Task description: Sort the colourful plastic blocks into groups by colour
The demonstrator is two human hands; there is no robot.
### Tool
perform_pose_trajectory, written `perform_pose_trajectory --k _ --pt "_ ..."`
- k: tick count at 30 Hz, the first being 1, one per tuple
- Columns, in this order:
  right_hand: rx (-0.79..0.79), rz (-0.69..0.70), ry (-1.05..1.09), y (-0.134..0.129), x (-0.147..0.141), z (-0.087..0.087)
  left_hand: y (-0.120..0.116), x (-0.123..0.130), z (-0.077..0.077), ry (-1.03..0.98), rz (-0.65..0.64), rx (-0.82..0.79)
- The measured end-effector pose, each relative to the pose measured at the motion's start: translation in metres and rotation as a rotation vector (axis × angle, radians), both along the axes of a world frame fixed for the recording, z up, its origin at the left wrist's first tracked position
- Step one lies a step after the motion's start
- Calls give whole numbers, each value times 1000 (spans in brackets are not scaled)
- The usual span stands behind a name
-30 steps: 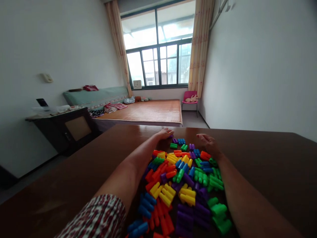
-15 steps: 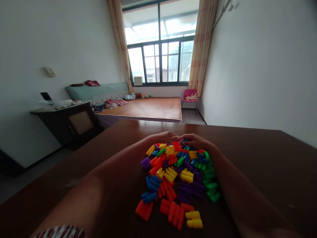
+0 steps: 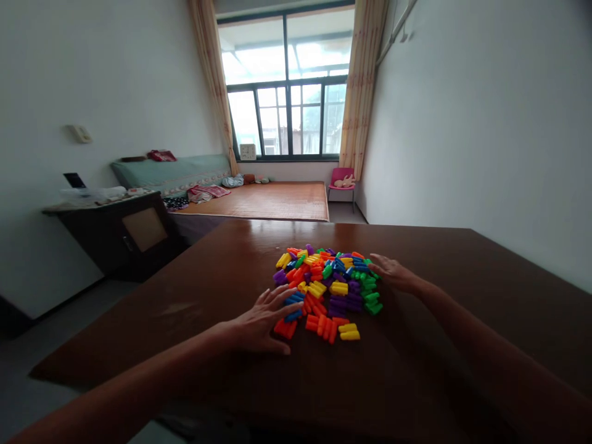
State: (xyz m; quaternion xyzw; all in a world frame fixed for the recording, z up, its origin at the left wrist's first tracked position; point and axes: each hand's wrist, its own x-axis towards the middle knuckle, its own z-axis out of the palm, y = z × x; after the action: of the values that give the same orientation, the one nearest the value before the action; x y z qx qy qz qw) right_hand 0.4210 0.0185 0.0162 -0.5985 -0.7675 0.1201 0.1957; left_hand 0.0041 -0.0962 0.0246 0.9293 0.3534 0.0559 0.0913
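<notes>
A heap of colourful plastic toy pieces point(image 3: 319, 271), shaped like joined tubes in red, yellow, blue, green, purple and orange, lies on the dark brown table point(image 3: 208, 265). At the heap's near left edge, my left hand point(image 3: 266, 320) is spread, its fingers reaching over blue pieces point(image 3: 294, 308) and beside a red piece point(image 3: 285, 328). My right hand point(image 3: 393, 272) has its fingers stretched out at the heap's right side, close to green pieces point(image 3: 370, 293). Neither hand grips a piece. Closest to me in the heap is a yellow piece point(image 3: 349, 332).
Beyond the table is a bed point(image 3: 282, 200) with a mat, and clothes on its left side. A dark cabinet point(image 3: 143, 228) stands at the left. A pink chair point(image 3: 342, 179) holding a plush toy is by the right curtain, near the window point(image 3: 287, 117).
Both hands have come back from the heap's far side, where they met, and moved apart: the left to the near left, the right to the right side. The view has shifted slightly.
</notes>
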Motion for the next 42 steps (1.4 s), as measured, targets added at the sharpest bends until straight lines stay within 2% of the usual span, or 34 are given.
perform_pose_trajectory --k 3,6,10,12,14,17,20,23,26,30,33,35,38,42 --pt "-55 -200 65 -7 1 -39 -6 25 -10 -28 17 17" --pt "-18 -269 192 -3 -29 -52 2 60 -11 -95 -10 100" --pt "16 -232 423 8 -76 -33 18 98 -12 -146 14 183" --pt "28 -138 584 13 -88 -18 28 109 -12 -210 78 220" --pt "47 -50 728 19 -89 -6 41 113 -9 -302 131 241" --pt "82 -14 819 30 -68 2 69 102 0 -448 208 259" --pt "82 -115 755 41 -32 -9 107 71 5 -545 414 256" --pt "60 -238 638 45 -1 -31 145 34 -4 -553 652 168" --pt "92 -256 580 39 9 -49 170 10 -21 -548 740 86" --pt "166 -111 458 28 -1 -54 174 3 -38 -569 694 45" --pt "183 -1 405 20 -12 -52 169 3 -41 -589 610 -59" --pt "136 70 434 14 -17 -51 166 2 -40 -611 556 -99" --pt "35 145 503 7 -21 -49 163 2 -38 -620 486 -51" --pt "-41 113 551 3 -19 -49 161 6 -38 -513 515 49"
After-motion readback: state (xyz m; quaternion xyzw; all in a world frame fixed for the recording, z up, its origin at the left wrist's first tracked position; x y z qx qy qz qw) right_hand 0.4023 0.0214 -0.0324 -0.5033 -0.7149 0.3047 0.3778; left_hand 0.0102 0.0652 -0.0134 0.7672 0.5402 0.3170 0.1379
